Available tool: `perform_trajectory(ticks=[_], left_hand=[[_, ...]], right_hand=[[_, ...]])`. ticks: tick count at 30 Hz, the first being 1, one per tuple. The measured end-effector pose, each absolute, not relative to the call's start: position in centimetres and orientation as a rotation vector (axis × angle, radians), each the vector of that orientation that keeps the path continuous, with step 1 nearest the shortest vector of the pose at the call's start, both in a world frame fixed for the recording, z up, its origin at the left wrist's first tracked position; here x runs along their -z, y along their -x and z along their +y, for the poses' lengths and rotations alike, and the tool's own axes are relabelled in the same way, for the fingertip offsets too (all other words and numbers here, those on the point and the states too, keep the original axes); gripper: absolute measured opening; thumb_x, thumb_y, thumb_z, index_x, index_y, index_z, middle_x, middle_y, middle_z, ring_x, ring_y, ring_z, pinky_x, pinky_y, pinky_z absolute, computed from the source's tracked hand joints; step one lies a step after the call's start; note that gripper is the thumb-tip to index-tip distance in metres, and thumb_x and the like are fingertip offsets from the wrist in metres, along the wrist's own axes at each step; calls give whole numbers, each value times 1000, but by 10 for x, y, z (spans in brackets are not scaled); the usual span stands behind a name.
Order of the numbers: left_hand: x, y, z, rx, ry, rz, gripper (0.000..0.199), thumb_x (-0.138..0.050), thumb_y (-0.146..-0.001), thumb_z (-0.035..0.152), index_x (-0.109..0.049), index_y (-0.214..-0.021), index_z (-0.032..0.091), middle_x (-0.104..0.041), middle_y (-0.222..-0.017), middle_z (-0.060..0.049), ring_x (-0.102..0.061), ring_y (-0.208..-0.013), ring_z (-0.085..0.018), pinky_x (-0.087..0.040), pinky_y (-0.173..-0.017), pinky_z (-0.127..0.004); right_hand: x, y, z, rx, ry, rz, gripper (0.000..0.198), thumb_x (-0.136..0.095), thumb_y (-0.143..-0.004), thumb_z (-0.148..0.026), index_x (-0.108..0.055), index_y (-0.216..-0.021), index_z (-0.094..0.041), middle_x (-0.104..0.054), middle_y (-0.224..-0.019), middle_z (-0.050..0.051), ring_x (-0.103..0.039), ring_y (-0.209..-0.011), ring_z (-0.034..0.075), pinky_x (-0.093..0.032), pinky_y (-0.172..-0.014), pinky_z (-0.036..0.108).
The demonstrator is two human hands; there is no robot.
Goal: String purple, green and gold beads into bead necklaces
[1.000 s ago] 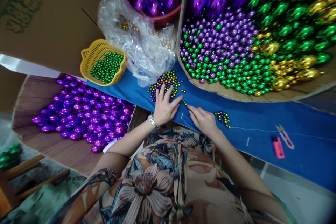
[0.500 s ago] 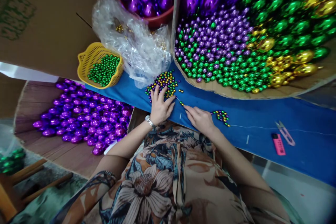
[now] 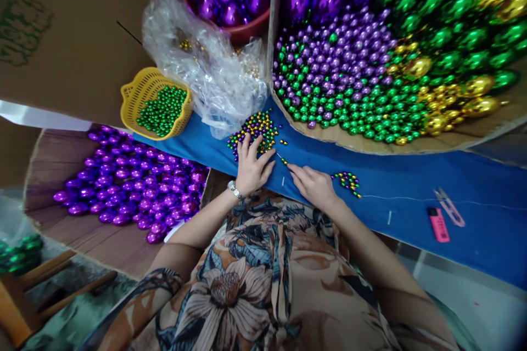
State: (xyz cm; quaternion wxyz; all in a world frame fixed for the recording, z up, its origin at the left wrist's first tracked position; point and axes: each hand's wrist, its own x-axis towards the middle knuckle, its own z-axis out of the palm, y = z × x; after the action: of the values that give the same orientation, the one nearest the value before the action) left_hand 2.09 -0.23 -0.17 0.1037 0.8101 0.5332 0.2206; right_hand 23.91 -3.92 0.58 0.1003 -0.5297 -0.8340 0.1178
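Observation:
My left hand (image 3: 252, 167) rests with its fingers spread at the near edge of a pile of small green, gold and purple beads (image 3: 263, 125) on the blue cloth (image 3: 387, 173). My right hand (image 3: 310, 184) is closed in a pinch on a thin needle (image 3: 279, 156), which points toward the left fingertips and carries a few beads. Just right of that hand lies a short beaded strand (image 3: 348, 180), with a thin pale thread (image 3: 405, 198) running from it to the right.
A yellow basket (image 3: 130, 100) of green beads stands left, beside a clear plastic bag (image 3: 214, 88). Cardboard boxes hold purple baubles (image 3: 132, 181) and mixed shiny beads (image 3: 349, 66). A red tub (image 3: 247, 32) stands behind. Thread snips (image 3: 450, 208) and a pink lighter (image 3: 438, 225) lie right.
Both hands have hardly moved. At the left fingertips, a dark bead seen near the needle's tip earlier no longer shows there. The view has shifted very slightly.

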Motion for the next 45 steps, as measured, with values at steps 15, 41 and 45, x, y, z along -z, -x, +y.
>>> perform_trajectory(ticks=[15,41,45], left_hand=[[-1,-22,-6,-667,-2386,1507,28,-56,-90,36,-67,-114,27,-42,-146,-9,-16,-146,-36,-19,-114,-64],[-6,-16,-4,-625,-2327,1586,27,-54,-90,37,-66,-112,27,-44,-146,-8,-16,-147,-35,-19,-114,-65],[-5,-13,-2,-671,-2326,1623,27,-53,-90,37,-66,-111,25,-47,-142,-10,-21,-145,-35,-22,-113,-63]], right_hand=[[-6,-229,-34,-345,1609,-2499,38,-37,-101,-33,-61,-128,-25,-71,-88,3,-63,-74,11,-38,-64,21],[-9,-217,-27,-367,1624,-2490,39,-37,-101,-34,-60,-129,-22,-72,-92,6,-65,-76,12,-38,-63,22],[-10,-213,-23,-365,1598,-2474,39,-35,-101,-34,-59,-130,-23,-72,-95,5,-65,-78,11,-39,-65,21]])
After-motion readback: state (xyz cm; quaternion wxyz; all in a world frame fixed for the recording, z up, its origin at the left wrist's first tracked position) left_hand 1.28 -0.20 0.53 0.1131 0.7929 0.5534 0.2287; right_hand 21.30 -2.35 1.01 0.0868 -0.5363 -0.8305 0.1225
